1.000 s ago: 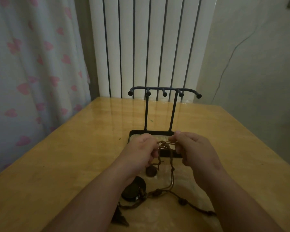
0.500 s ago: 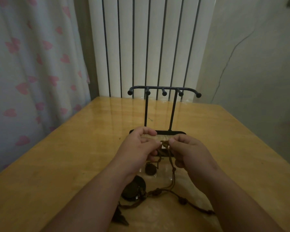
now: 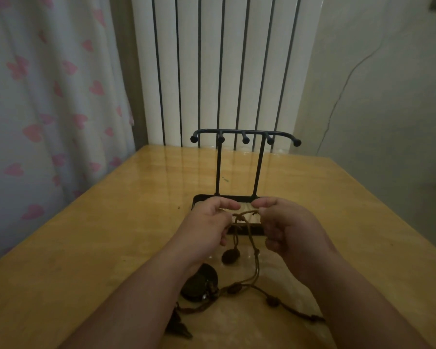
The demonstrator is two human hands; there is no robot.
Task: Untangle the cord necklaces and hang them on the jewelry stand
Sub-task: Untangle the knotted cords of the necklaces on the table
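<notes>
A black jewelry stand (image 3: 244, 136) with several ball-tipped pegs rises from a dark tray base (image 3: 227, 197) on the wooden table (image 3: 106, 238). In front of the base, my left hand (image 3: 209, 227) and my right hand (image 3: 287, 227) each pinch the tangled brown cord necklaces (image 3: 246, 217), a short loop of cord stretched between them. A small dark bead pendant (image 3: 230, 255) dangles from the tangle. More cord trails down to a round dark pendant (image 3: 200, 283) and beads lying on the table. My forearms hide part of the cords.
A white ribbed radiator (image 3: 224, 71) stands behind the table. A curtain with pink hearts (image 3: 48, 109) hangs at the left, a plain wall (image 3: 388, 96) at the right. The table's right edge runs diagonally near my right arm.
My hands have drawn slightly apart, and the cord loop between them now shows more clearly. The dangling bead and the pendant on the table have hardly shifted.
</notes>
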